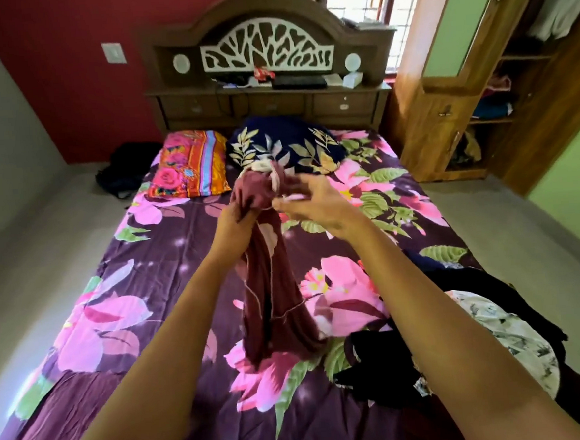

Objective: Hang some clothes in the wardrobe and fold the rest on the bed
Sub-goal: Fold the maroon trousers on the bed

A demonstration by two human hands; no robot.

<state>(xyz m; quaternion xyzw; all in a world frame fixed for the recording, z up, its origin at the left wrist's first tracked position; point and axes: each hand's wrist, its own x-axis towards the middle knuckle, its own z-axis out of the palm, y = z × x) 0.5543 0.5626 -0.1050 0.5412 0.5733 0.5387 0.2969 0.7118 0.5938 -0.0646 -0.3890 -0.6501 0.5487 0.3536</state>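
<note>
A maroon garment (273,296) hangs bunched above the bed (139,251), its lower end touching the purple floral sheet. My left hand (233,217) grips the bunched top of it. My right hand (311,204) is beside it, pinching a pale edge of the same garment between thumb and fingers. A pile of clothes (461,338), black and white-patterned pieces, lies on the bed at the right near my right forearm. The wooden wardrobe (450,81) stands open at the far right, with clothes on its shelves.
Two pillows lie at the head of the bed, an orange-pink one (188,163) and a navy leaf-print one (287,146). A carved headboard with a shelf (269,84) holds small items. A dark bag (123,169) sits on the floor at the left.
</note>
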